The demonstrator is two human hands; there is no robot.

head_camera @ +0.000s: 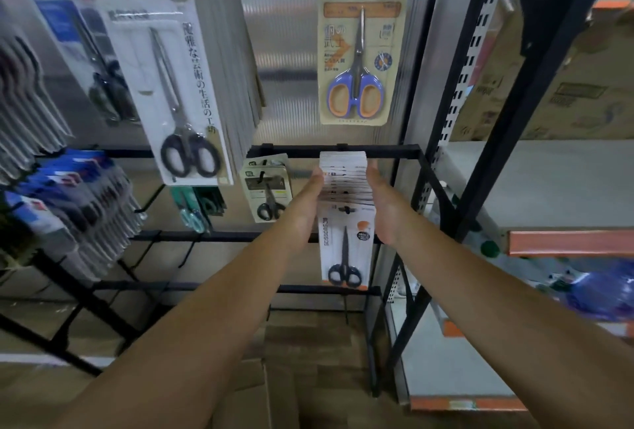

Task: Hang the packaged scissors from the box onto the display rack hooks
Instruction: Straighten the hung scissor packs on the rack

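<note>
Forearms, 2, bare, reach from the lower edge up to the rack. Left hand (307, 204): fingers straight and together, flat against the left edge of the scissor packs (346, 188). Right hand (380, 204): fingers straight, palm flat against the right edge of the same row; neither hand curls round anything.

Scissor packs: 1 row hung front to back on 1 hook (347, 210) below a black crossbar (334, 151); exact count cannot be told, as only the top edges of the rear cards show. Front pack: white card with orange trim, 1 pair of black-handled scissors.

Display rack (442, 61): black metal frame with hooks.
- 1 beige card (363, 47), upper centre, 1 pair of blue-and-orange scissors.
- 1 stack of white cards (182, 82), upper left, front card with 1 pair of black-handled scissors.
- 1 small beige card (267, 188), just left of the left hand, 1 pair of dark scissors.
- Further blurred rows at far left, count unclear.

Cardboard box (254, 391): low centre, contents not visible.

Shelving (549, 171), right: brown cartons on top.
</note>
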